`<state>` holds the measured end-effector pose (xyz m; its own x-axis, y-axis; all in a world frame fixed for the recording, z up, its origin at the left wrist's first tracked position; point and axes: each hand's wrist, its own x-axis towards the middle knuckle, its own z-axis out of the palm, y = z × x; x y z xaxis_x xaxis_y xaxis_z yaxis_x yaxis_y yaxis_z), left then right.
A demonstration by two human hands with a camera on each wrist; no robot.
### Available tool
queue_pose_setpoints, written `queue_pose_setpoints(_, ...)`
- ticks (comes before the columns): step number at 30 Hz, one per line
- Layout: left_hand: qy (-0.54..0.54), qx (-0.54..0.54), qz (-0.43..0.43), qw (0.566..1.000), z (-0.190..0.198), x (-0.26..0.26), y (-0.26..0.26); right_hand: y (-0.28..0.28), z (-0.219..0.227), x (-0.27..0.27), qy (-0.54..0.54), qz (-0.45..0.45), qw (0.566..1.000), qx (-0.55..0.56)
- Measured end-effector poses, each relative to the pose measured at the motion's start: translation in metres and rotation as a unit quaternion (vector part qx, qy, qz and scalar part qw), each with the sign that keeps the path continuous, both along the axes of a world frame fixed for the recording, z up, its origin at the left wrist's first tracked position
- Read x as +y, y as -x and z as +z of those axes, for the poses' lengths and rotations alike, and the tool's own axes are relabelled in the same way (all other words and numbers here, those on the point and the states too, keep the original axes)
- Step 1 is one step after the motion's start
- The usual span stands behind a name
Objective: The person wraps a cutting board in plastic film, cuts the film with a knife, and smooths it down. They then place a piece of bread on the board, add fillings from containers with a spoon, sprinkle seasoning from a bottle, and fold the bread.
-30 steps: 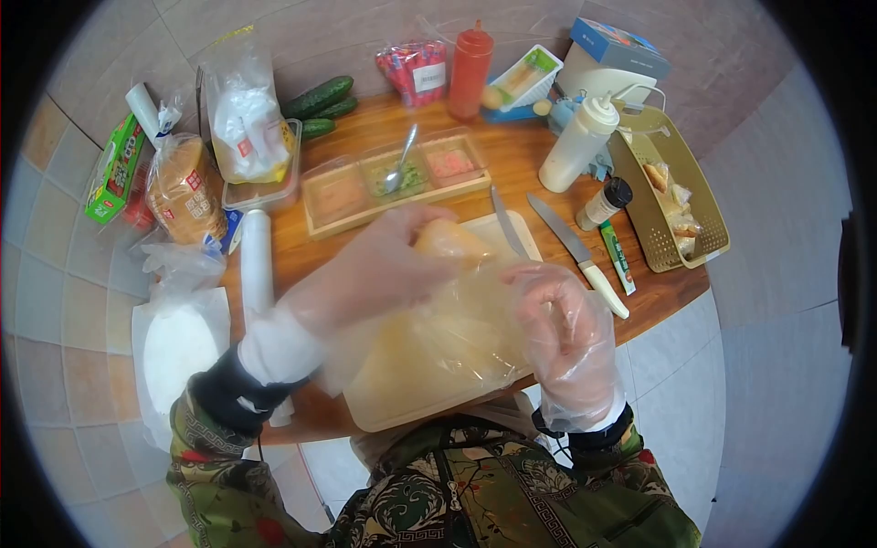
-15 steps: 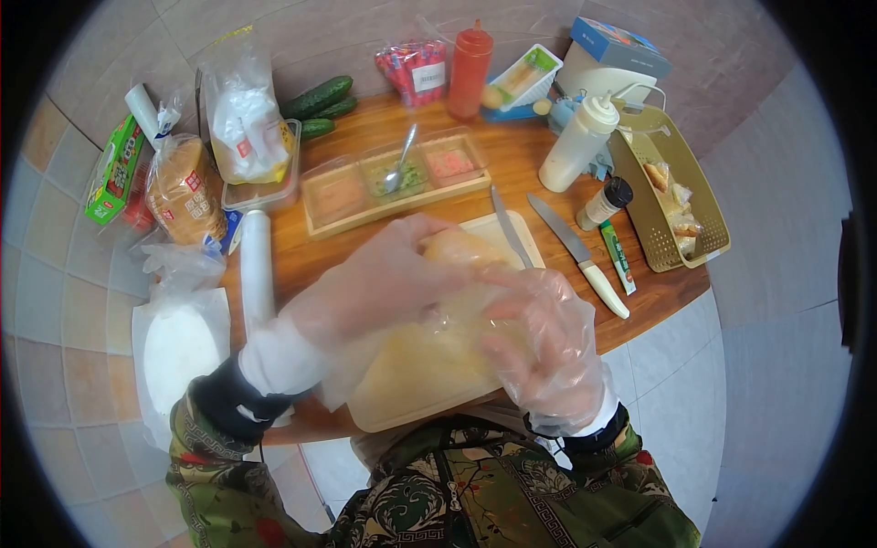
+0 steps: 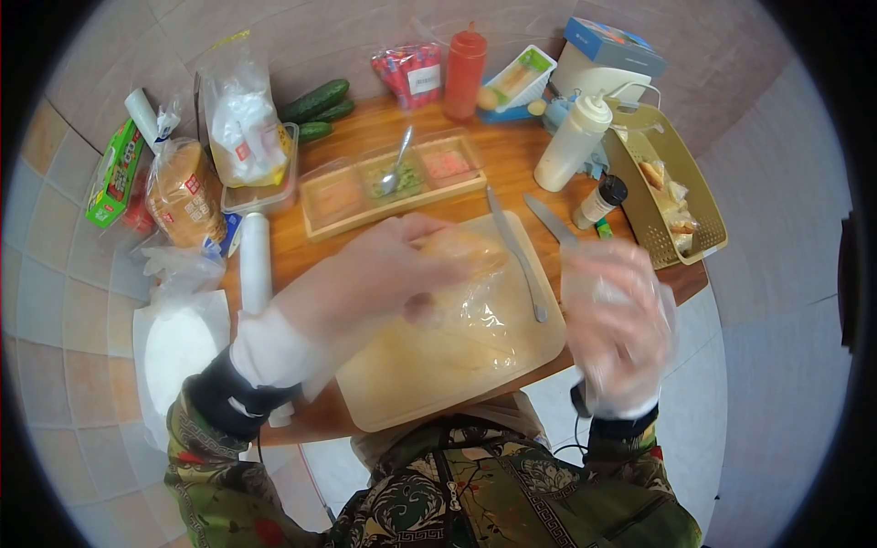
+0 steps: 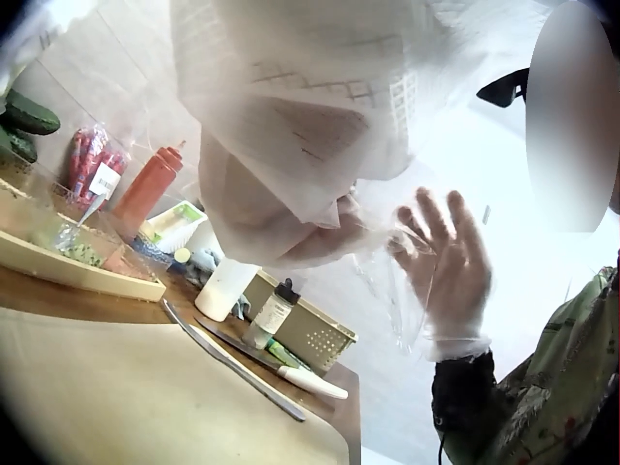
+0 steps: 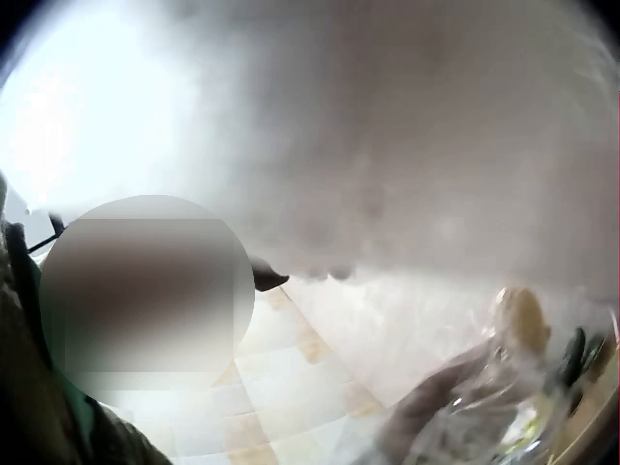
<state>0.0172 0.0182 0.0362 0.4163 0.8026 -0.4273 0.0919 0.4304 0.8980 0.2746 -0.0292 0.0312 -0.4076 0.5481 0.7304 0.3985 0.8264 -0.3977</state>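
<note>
Over the cutting board (image 3: 402,384), the gloved left hand (image 3: 365,274) grips a tan, bread-like piece (image 3: 461,248) in clear plastic; the hand hides part of it. That tan piece (image 5: 523,320) also shows in the right wrist view, raised in the plastic. Off the board's right side is the gloved right hand (image 3: 617,320), blurred, in front of the white-handled knife. In the left wrist view the right hand (image 4: 453,266) has its fingers spread, with loose clear plastic beside them. A table knife (image 3: 519,256) lies on the board's right part.
Behind the board stands a three-part tray (image 3: 352,215) with a spoon (image 3: 398,160). To the right are a white bottle (image 3: 571,146), a shaker (image 3: 600,201) and a basket (image 3: 708,215). A white roll (image 3: 256,265) and bagged bread (image 3: 187,196) lie at left.
My right hand has moved away from the left hand and the plastic, out to the right over the knife handle. The left hand stays over the board with the tan piece.
</note>
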Motion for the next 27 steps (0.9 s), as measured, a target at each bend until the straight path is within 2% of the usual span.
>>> queue_pose_setpoints(1, 0.006, -0.015, -0.002, 1.000, -0.003, 0.001, 0.002, -0.002, 0.000, 0.008, -0.035, -0.096, 0.994, -0.048)
queue_pose_setpoints(2, 0.004, -0.016, -0.003, 1.000, -0.010, 0.001, 0.007, -0.001, -0.006, 0.018, -0.036, -0.096, 0.994, -0.048)
queue_pose_setpoints(4, -0.139, -0.015, -0.094, 0.986, -0.017, 0.002, 0.012, 0.005, -0.020, 0.034, -0.112, -0.084, 0.988, -0.061)
queue_pose_setpoints(5, -0.139, -0.015, -0.094, 0.986, -0.014, 0.002, 0.012, 0.009, -0.019, 0.035, -0.112, -0.084, 0.988, -0.061)
queue_pose_setpoints(7, -0.063, -0.031, -0.097, 0.993, -0.005, -0.001, 0.008, 0.016, -0.014, 0.033, -0.115, -0.056, 0.986, -0.108)
queue_pose_setpoints(11, -0.075, -0.023, -0.127, 0.989, -0.003, 0.000, 0.007, 0.020, -0.020, 0.037, -0.093, -0.019, 0.991, -0.098)
queue_pose_setpoints(13, -0.045, -0.029, -0.142, 0.988, 0.005, -0.002, 0.004, 0.023, -0.022, 0.038, -0.106, 0.020, 0.992, -0.065)
queue_pose_setpoints(16, -0.018, -0.056, -0.136, 0.989, 0.005, -0.002, 0.004, 0.024, -0.019, 0.036, -0.096, 0.031, 0.991, -0.088)
queue_pose_setpoints(19, -0.061, -0.057, -0.154, 0.985, 0.003, -0.002, 0.006, 0.023, -0.020, 0.036, -0.074, 0.055, 0.992, -0.085)
queue_pose_setpoints(23, -0.030, -0.058, -0.151, 0.986, 0.002, 0.000, 0.008, 0.026, -0.028, 0.037, -0.059, 0.075, 0.994, -0.059)
queue_pose_setpoints(27, -0.030, -0.075, -0.176, 0.981, 0.000, 0.001, 0.010, 0.024, -0.034, 0.035, -0.060, 0.049, 0.993, -0.084)
